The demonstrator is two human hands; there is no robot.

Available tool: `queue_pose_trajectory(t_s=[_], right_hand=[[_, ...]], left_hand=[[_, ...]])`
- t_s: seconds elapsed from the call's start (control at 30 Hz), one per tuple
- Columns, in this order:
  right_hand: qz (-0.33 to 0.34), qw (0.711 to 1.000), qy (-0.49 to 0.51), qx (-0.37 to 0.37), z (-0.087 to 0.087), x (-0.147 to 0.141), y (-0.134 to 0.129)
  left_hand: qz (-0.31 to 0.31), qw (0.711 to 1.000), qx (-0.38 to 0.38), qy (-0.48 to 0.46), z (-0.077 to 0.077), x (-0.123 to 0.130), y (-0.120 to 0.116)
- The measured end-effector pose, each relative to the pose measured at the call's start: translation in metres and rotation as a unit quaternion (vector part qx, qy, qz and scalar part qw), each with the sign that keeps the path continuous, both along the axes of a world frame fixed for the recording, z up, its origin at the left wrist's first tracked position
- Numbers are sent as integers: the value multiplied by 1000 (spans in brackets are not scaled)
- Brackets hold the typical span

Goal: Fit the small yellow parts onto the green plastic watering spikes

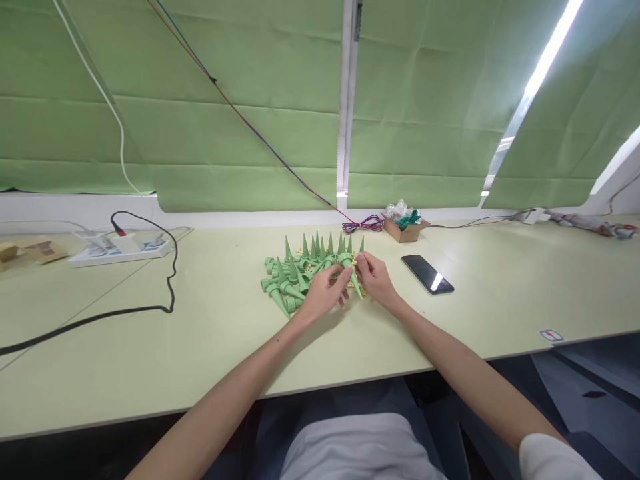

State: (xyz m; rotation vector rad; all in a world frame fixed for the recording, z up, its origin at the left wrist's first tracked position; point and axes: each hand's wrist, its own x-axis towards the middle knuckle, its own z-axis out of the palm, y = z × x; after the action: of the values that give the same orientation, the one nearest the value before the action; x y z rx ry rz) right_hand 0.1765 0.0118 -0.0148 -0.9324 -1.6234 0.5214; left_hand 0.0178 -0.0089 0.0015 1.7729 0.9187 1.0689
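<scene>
My left hand point(326, 291) is closed on a green plastic watering spike point(356, 283), whose point slants down toward the table and whose wider end is up. Just to the right, my right hand point(375, 277) has its fingers pinched together close to this spike. What sits between those fingertips is too small to make out; a bit of yellow shows beside them. Around and behind both hands lies a heap of similar green spikes point(293, 270), several standing point up and others on their sides. Small yellow pieces point(364, 291) show among and beside them, partly hidden by my hands.
A black phone point(427, 274) lies right of my hands. Behind it stands a small cardboard box point(403, 230) with plastic and green material, beside coiled wires point(363, 224). On the left are a white power strip point(120, 249) and a black cable point(170, 280) crossing the table.
</scene>
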Motion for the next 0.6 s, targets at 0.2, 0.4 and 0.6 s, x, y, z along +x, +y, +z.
queue_pose_trajectory(t_s=[0.2, 0.4, 0.6], right_hand=[[1, 1000, 1, 15, -1, 0, 0], [7, 1000, 22, -13, -3, 1, 2], [12, 998, 51, -26, -3, -3, 2]], left_hand=[[4, 999, 40, 22, 3, -2, -1], [55, 982, 161, 83, -1, -4, 2], [83, 967, 218, 105, -5, -5, 4]])
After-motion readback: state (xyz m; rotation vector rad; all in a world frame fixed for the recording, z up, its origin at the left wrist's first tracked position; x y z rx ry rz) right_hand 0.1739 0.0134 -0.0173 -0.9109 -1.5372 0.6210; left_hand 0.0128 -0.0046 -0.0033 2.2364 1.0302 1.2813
